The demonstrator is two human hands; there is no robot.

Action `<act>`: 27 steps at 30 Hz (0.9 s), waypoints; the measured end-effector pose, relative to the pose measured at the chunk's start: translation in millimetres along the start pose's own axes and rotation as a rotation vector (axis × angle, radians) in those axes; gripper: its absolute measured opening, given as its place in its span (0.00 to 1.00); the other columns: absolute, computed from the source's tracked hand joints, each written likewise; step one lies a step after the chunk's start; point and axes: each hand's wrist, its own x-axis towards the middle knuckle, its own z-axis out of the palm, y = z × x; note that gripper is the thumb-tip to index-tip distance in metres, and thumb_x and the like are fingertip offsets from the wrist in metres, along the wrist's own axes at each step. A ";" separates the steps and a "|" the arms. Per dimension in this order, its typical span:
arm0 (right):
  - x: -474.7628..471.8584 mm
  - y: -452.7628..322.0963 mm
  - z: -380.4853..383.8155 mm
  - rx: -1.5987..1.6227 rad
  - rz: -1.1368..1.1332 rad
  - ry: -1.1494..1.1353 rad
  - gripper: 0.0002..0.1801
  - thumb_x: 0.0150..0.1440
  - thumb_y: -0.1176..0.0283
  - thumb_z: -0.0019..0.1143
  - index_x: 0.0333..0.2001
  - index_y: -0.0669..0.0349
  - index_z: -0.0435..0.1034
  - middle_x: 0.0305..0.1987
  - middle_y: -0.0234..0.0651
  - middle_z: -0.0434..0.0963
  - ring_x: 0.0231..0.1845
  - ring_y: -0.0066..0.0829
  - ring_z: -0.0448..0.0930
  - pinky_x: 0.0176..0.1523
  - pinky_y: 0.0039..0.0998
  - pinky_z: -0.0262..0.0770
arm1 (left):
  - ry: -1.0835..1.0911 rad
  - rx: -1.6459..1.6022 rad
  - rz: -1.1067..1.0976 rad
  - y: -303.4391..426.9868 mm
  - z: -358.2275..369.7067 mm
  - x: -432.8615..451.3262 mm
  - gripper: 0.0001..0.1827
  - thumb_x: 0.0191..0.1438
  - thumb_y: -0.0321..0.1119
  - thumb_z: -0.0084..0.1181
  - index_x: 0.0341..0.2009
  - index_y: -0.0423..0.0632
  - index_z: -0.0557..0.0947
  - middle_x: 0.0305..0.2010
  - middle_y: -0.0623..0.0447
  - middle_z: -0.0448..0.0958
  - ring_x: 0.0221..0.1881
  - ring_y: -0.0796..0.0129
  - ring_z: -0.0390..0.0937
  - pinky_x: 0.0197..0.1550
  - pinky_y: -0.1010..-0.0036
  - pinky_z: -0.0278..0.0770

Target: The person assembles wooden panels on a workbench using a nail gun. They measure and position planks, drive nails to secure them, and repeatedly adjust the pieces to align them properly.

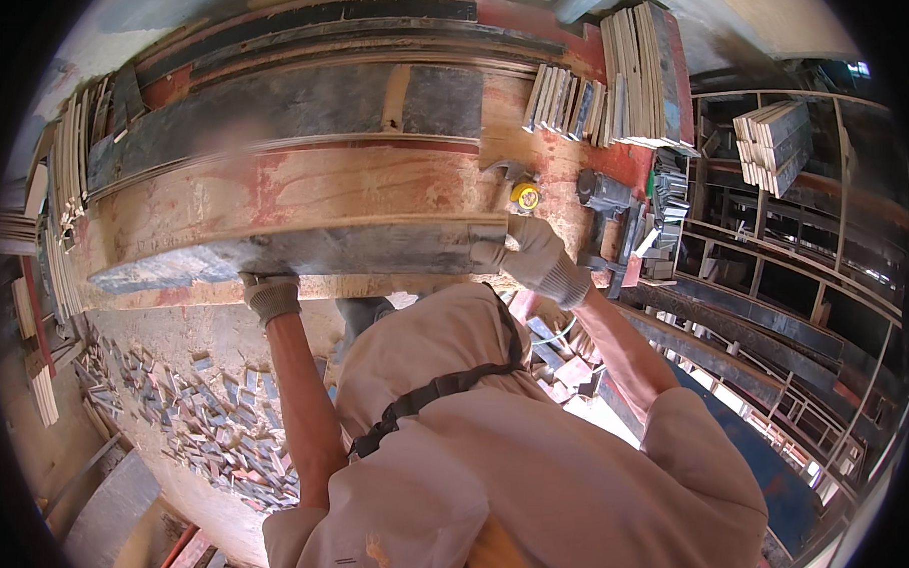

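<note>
A long dark-faced plywood strip (358, 250) lies tilted along the near side of the wooden workbench (202, 189), its pale upper edge showing. My right hand (539, 261), in a knitted work glove, grips the strip's right end. Gloved as well, my left hand (272, 296) holds the near edge left of the middle; part of its fingers is hidden by the wood. Just beyond the right hand are a yellow tape measure (526, 196) and a claw hammer (509, 168). A nail gun (606, 195) rests farther right on the bench.
Longer dark panels (281, 101) lie along the back of the bench. Stacked short plywood pieces (570, 104) and taller boards (634, 76) stand at the back right. More strips (69, 173) line the left end. Many offcuts (232, 419) litter the floor. At right is a rack (792, 288).
</note>
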 end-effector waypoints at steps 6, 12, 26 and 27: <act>-8.9 -25.3 12.5 0.002 -0.224 0.110 0.24 0.54 0.64 0.77 0.53 0.58 0.80 0.42 0.31 0.87 0.45 0.20 0.84 0.51 0.25 0.79 | 0.091 -0.056 0.044 2.0 4.1 12.1 0.24 0.68 0.57 0.49 0.56 0.55 0.81 0.62 0.53 0.79 0.62 0.54 0.75 0.64 0.46 0.73; 10.6 -31.2 11.8 -0.233 -0.250 0.268 0.17 0.58 0.59 0.72 0.42 0.61 0.83 0.27 0.36 0.83 0.28 0.17 0.79 0.31 0.25 0.75 | -0.035 -0.038 0.053 9.3 6.4 -17.0 0.21 0.68 0.52 0.50 0.55 0.53 0.82 0.60 0.51 0.80 0.62 0.55 0.76 0.66 0.46 0.72; 86.7 -30.5 -25.0 0.619 0.451 0.019 0.09 0.64 0.68 0.58 0.37 0.61 0.78 0.32 0.33 0.84 0.25 0.23 0.84 0.28 0.25 0.85 | -0.198 0.589 0.425 74.3 98.3 -103.0 0.06 0.59 0.32 0.60 0.33 0.44 0.80 0.29 0.54 0.75 0.31 0.68 0.75 0.32 0.75 0.78; 87.1 -26.9 -23.3 0.620 0.482 0.072 0.08 0.63 0.68 0.58 0.36 0.60 0.78 0.31 0.32 0.84 0.23 0.22 0.83 0.27 0.25 0.84 | -0.187 0.625 0.438 74.6 99.8 -103.1 0.06 0.58 0.32 0.60 0.32 0.45 0.80 0.29 0.54 0.74 0.30 0.68 0.75 0.32 0.75 0.78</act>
